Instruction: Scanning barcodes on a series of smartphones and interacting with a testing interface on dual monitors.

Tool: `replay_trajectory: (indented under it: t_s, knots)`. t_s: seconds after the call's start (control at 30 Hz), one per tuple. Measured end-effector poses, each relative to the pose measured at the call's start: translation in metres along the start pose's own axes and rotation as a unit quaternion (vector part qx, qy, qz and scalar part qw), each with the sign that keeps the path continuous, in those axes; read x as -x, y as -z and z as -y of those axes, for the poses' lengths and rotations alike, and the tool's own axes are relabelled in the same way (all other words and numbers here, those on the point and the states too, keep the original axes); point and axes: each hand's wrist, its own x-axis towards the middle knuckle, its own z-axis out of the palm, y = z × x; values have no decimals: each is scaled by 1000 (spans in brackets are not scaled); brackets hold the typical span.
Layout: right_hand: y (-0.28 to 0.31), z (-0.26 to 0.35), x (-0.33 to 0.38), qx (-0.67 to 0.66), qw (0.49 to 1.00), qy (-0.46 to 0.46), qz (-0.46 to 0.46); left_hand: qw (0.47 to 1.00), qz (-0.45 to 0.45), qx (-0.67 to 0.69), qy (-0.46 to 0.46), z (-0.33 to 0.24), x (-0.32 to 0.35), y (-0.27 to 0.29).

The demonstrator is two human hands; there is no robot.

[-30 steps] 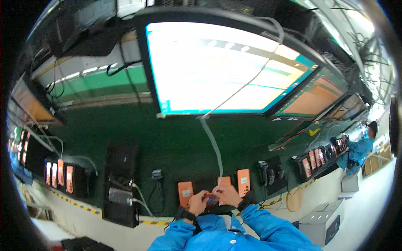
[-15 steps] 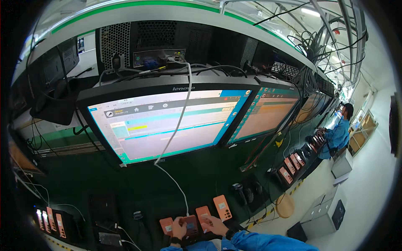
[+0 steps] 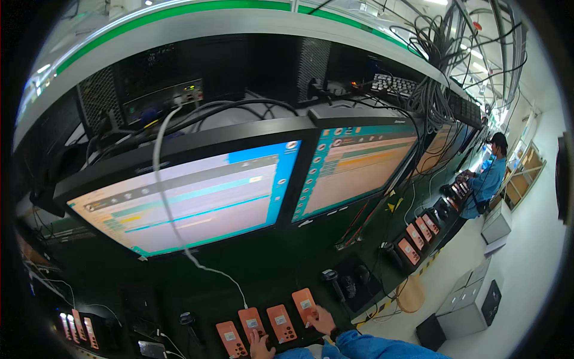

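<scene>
Several salmon-coloured smartphones lie in a row in front of me, camera side up with pale labels. A white cable (image 3: pixel 216 273) runs to the top edge of the second smartphone from the left (image 3: pixel 251 321). On that phone's lower end rests my left hand (image 3: pixel 261 347), fingers stretched out and apart. At the right end of the row, my right hand (image 3: pixel 323 322) closes its fingertips on the lower right edge of the last smartphone (image 3: pixel 305 304). Between these two lies another smartphone (image 3: pixel 280 320), and the leftmost smartphone (image 3: pixel 229 336) is left of my left hand.
Two lit monitors (image 3: pixel 197 203) stand behind the phones. A handheld scanner (image 3: pixel 332 282) and a mouse (image 3: pixel 361 274) are to the right; another scanner (image 3: pixel 188 319) is left. More phones (image 3: pixel 409 251) sit farther right, where a co-worker in blue (image 3: pixel 487 182) stands. A round stool (image 3: pixel 411 294) is beside the table.
My left hand has loosened from the cabled phone, which now lies back-up in the row. My right hand has moved right to the last phone. The view has shifted right.
</scene>
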Motion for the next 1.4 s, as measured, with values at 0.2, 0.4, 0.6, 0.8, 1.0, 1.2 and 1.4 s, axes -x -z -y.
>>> replay_trajectory:
  t_s: [0.2, 0.4, 0.6, 0.8, 1.0, 1.2, 1.4]
  knots:
    - [-15, 29, -83, 240, 927, 169, -234, 994, 79, 31, 72, -1, -6, 11]
    - [-16, 32, -115, 404, 886, 135, -185, 970, -41, 157, 181, -25, -2, 22]
    - [3, 55, -92, 270, 904, 273, -186, 954, -148, 102, 240, -86, 8, 67]
    - [-2, 60, -86, 151, 948, 193, -202, 943, -148, 145, 260, -104, 9, 73]
    - [-22, 73, -73, -447, 891, 66, -40, 846, 50, 505, 166, -158, -44, 66]
    - [-24, 91, -36, -557, 830, -25, 16, 782, 187, 541, 248, -160, -65, 52]
    - [-10, 61, -33, -451, 892, -28, -8, 942, 14, 319, 103, -174, -59, 89]
